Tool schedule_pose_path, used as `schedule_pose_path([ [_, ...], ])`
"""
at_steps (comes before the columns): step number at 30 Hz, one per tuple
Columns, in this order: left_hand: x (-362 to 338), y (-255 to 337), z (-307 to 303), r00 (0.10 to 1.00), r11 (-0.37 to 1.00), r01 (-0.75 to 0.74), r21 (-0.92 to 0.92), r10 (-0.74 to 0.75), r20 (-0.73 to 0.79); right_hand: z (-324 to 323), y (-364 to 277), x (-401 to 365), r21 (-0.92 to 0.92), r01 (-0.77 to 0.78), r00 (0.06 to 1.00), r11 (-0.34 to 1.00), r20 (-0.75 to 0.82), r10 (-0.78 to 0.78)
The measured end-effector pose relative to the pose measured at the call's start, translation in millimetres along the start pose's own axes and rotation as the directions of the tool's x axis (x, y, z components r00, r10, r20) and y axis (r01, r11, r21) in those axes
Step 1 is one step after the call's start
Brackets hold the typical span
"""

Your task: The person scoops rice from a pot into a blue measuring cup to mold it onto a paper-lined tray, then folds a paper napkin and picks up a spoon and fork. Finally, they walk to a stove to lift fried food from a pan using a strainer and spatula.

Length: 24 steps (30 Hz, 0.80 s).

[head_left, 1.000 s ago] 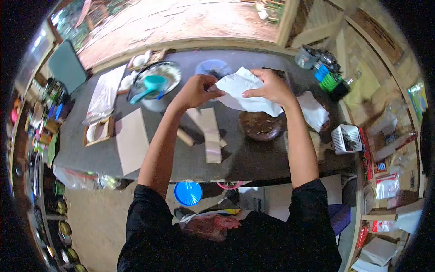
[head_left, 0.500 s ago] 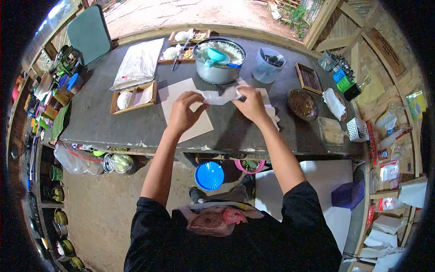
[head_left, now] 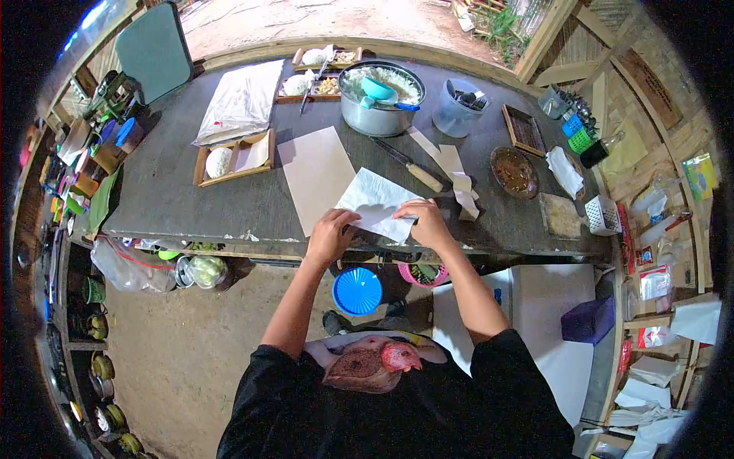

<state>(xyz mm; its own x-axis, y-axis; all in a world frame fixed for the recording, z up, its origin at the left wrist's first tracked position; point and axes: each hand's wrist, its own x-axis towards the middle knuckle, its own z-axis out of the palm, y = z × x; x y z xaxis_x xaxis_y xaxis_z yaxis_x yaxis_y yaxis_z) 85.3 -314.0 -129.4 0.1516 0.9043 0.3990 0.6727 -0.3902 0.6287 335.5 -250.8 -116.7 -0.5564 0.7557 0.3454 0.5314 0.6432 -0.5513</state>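
Note:
A thin white sheet of paper [head_left: 376, 197] is spread flat near the counter's front edge, slightly overlapping a larger beige paper sheet [head_left: 312, 170]. My left hand [head_left: 330, 234] pinches its near left corner. At the near right side, the fingers of my right hand [head_left: 428, 223] are closed on its edge. Just beyond the white sheet lies a knife [head_left: 422, 177] with a wooden handle, its blade pointing toward the pot of rice [head_left: 378, 115]. Cut paper strips [head_left: 453, 164] rest right of the knife.
Wooden trays with rice mounds [head_left: 219, 161] stand at left, beside a plastic-covered white stack [head_left: 241, 99]. A bucket of utensils [head_left: 457, 111], a brown bowl [head_left: 514, 173] and a white basket [head_left: 603, 216] occupy the right. A blue basin [head_left: 357, 291] sits below the counter.
Both hands have come down toward the counter's near edge. The crumpled white paper held up between them is now opened out flat. The knife and paper strips have come into clearer view.

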Motion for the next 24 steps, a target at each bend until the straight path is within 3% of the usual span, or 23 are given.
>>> schedule_pose_path([
  [1,1.1,2.0,0.1,1.0,1.0,0.002,0.003,-0.002,-0.002,-1.7,1.1,-1.1,-0.045,-0.059,0.998,0.997,0.028,0.06],
  [3,1.2,6.8,0.7,0.997,0.997,0.069,0.016,-0.069,-0.016,-0.4,6.4,-0.4,0.007,-0.01,1.0,1.0,-0.004,0.01],
  [5,2.0,10.9,0.0,0.995,0.993,0.098,0.063,-0.096,-0.026,4.6,13.3,0.7,0.213,-0.087,0.994,0.973,-0.05,0.1],
  [6,4.7,11.9,-0.7,0.993,0.987,0.118,0.106,-0.114,-0.041,-5.0,6.1,4.2,0.115,-0.235,0.972,0.965,0.045,0.231],
  [7,6.1,11.0,-0.5,0.993,0.987,0.117,0.113,-0.113,-0.046,-2.9,7.6,7.7,0.118,-0.227,0.974,0.967,0.043,0.224],
  [9,4.7,8.0,1.9,0.979,0.965,0.202,0.169,-0.193,-0.07,8.4,14.5,11.6,0.209,-0.252,0.96,0.945,-0.07,0.271],
  [11,5.8,7.4,1.1,0.975,0.962,0.218,0.163,-0.206,-0.088,17.8,30.5,17.1,0.17,-0.227,0.963,0.959,-0.11,0.247],
  [13,3.9,5.5,0.1,0.97,0.959,0.234,0.157,-0.22,-0.103,21.0,32.5,26.3,0.049,-0.314,0.946,0.948,-0.07,0.317],
  [17,3.2,1.8,-2.7,0.963,0.945,0.258,0.202,-0.235,-0.131,27.5,31.4,38.6,0.169,-0.347,0.924,0.922,-0.105,0.367],
  [20,3.7,2.2,-3.6,0.953,0.929,0.295,0.226,-0.268,-0.14,23.6,26.7,43.3,0.072,-0.381,0.921,0.922,-0.056,0.385],
  [22,2.7,2.8,-4.0,0.95,0.92,0.308,0.241,-0.282,-0.135,23.2,23.8,40.3,-0.116,-0.323,0.943,0.939,-0.131,0.307],
  [24,0.6,4.5,-4.7,0.948,0.921,0.313,0.233,-0.287,-0.139,17.5,24.6,33.4,-0.107,-0.315,0.945,0.943,-0.126,0.301],
])
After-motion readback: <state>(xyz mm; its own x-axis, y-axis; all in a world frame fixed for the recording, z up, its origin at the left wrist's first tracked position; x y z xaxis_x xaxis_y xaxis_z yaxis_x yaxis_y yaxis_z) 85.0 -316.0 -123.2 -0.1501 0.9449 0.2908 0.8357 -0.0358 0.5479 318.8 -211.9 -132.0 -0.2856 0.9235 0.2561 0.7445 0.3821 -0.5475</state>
